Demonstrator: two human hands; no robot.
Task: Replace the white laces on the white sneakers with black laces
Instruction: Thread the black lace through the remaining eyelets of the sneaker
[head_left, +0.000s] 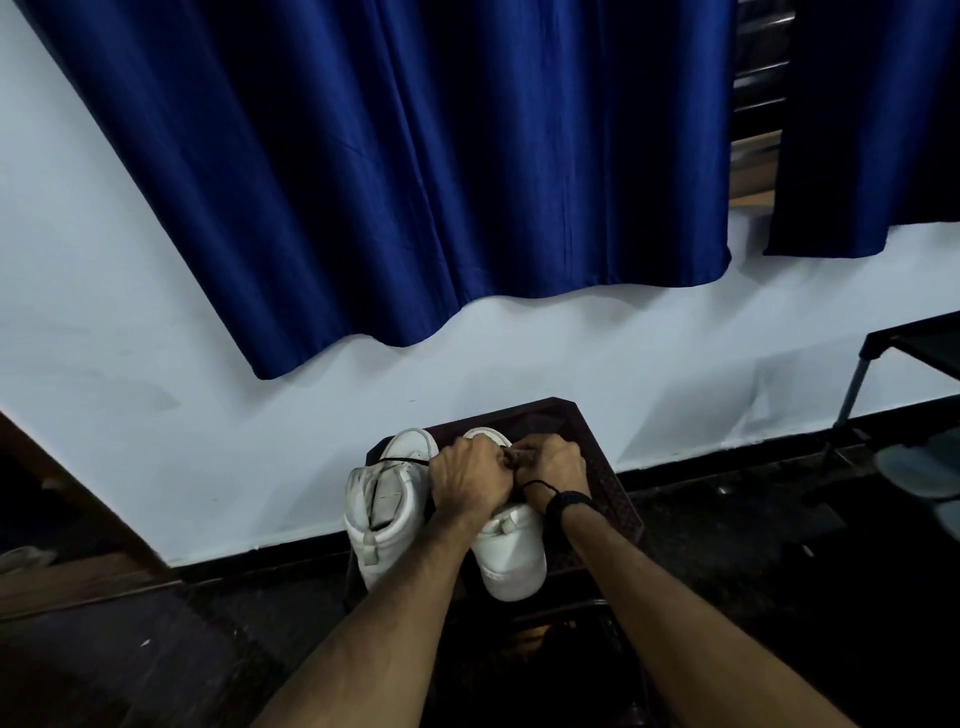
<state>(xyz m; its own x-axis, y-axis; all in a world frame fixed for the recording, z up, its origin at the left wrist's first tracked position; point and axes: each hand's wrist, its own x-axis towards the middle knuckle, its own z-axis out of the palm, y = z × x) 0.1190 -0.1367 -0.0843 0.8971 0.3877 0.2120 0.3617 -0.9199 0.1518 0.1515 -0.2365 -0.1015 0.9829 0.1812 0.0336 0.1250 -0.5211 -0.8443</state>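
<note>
Our forearms reach over the right sneaker.
Our left hand and right hand curl together, pinching a black lace above its tongue; the left sneaker stands just beside.

A pale wall is hung with a deep blue curtain, and a second blue panel is seen at the right. A dark floor is edged by a black skirting strip. A dark stool is set against the wall, and a black metal rack is placed at the right edge. The room is dimly lit.
</note>
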